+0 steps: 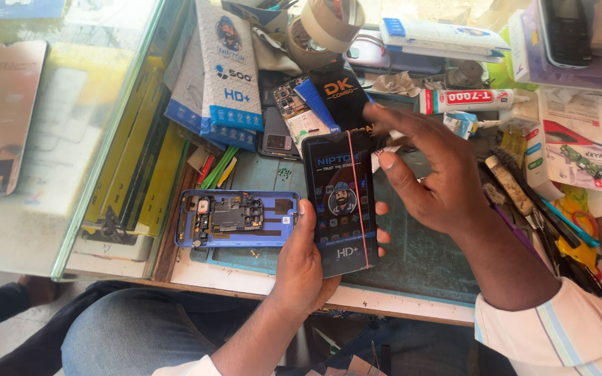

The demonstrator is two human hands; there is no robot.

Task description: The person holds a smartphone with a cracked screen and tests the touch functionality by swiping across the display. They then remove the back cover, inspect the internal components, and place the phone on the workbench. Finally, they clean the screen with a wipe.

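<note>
Clutter w/ glue tube [465, 99] & tape rolls [325, 28] behind; left hand [308, 261] clamped on phone screen [341, 202], right hand [430, 174] fingers apart.

A black phone display panel [341, 202] with a printed protective film stands upright, slightly tilted, above the workbench.

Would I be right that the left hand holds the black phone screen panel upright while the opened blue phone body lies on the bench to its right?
Not quite: the head view shows the opened blue phone body lying to the left of the black phone screen panel, which the left hand holds upright.
</note>
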